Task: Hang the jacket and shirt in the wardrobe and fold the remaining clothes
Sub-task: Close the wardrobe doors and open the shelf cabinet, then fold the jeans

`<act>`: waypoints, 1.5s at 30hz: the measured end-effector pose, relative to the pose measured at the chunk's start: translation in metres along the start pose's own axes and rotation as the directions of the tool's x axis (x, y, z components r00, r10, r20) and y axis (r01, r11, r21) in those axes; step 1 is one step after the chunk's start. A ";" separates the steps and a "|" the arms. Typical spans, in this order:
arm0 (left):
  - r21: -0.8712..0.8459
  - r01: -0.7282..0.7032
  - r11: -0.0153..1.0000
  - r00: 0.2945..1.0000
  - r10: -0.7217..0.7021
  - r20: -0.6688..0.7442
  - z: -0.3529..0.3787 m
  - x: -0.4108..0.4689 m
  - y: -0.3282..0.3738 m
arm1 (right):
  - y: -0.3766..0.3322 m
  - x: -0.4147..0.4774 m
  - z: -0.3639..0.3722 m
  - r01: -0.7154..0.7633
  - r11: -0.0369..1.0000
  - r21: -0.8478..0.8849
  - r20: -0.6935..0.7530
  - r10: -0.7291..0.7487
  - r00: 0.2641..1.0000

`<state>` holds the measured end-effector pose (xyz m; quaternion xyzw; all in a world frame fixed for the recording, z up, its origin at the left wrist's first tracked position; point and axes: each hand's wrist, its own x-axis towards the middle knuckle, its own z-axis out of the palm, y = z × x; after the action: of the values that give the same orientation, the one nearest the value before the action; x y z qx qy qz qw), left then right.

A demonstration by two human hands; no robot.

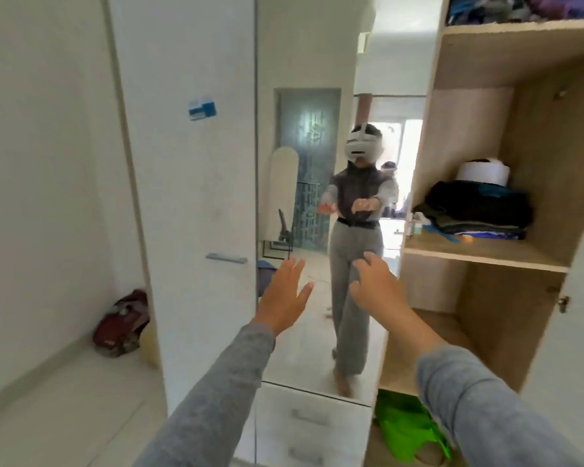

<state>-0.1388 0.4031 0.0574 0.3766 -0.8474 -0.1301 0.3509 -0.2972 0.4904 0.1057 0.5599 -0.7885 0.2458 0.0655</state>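
Pale wood lines the open right compartment of the wardrobe point(479, 62), straight ahead. A stack of dark folded clothes point(479, 210) lies on its middle shelf with a white roll point(482, 171) behind, and a green bag point(408, 426) sits at the bottom. A mirror point(311, 45) fills the centre panel. Both hands reach toward it: the left hand point(284, 298) has straight fingers, the right hand point(378, 288) is loosely curved, and both hold nothing.

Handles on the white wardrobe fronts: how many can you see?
3. The door handle is left of the mirror; the upper drawer handle and lower drawer handle are below the mirror. More may be out of frame.
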 end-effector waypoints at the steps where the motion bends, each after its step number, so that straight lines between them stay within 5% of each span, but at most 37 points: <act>1: 0.034 0.031 0.999 0.999 -0.030 -0.016 -0.017 -0.010 -0.020 | -0.024 0.002 0.013 0.035 0.999 0.019 0.017 -0.036 0.999; 8: 0.183 0.375 0.909 0.921 -0.342 -0.189 -0.159 -0.094 -0.179 | -0.228 0.015 0.129 0.345 0.915 0.210 0.173 -0.383 0.908; 13: 0.235 0.604 0.762 0.787 -0.522 -0.330 -0.263 -0.169 -0.281 | -0.391 0.008 0.199 0.526 0.775 0.349 0.223 -0.614 0.757; 21: 0.115 0.869 0.481 0.473 -0.741 -0.477 -0.382 -0.305 -0.381 | -0.606 -0.041 0.281 0.703 0.495 0.511 0.222 -0.866 0.448; 28: -0.116 0.978 0.173 0.101 -0.882 -0.461 -0.409 -0.454 -0.432 | -0.698 -0.154 0.367 0.714 0.367 0.597 0.357 -0.918 0.173; 34: -0.099 0.992 0.079 0.044 -0.948 -0.315 -0.429 -0.528 -0.503 | -0.744 -0.203 0.431 0.642 0.486 0.593 0.499 -0.848 0.181; 38: -0.066 0.993 0.094 0.080 -0.979 -0.189 -0.431 -0.553 -0.567 | -0.752 -0.221 0.485 0.536 0.646 0.544 0.610 -0.743 0.276; 45: -0.007 0.990 0.138 0.138 -0.988 0.068 -0.354 -0.595 -0.651 | -0.693 -0.285 0.595 0.271 0.899 0.344 0.878 -0.411 0.246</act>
<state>0.7422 0.4082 -0.2993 0.8280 -0.3968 -0.3582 0.1692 0.5432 0.2840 -0.3027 0.7566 -0.5220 -0.0945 -0.3822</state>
